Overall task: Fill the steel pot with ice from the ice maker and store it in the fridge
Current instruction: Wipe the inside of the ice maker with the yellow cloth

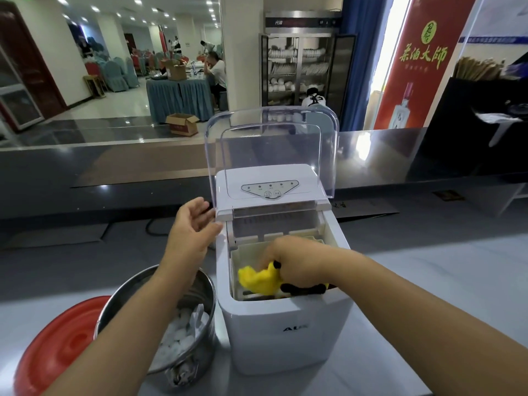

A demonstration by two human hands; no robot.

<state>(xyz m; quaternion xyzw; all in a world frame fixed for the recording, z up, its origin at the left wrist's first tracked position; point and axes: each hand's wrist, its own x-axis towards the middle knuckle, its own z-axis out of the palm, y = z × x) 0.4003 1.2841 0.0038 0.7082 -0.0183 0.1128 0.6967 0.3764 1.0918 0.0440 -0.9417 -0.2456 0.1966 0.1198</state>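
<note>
Head camera looks forward and down, close over the ice maker [285, 281].

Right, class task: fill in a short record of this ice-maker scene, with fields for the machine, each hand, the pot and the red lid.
ice maker: white, clear lid raised
left hand: fingers relaxed, at the machine's upper left edge
right hand: inside the ice basket, gripping a yellow object, too blurred to identify
steel pot: left of the machine, partly filled with ice cubes
red lid: lying left of the pot
</note>
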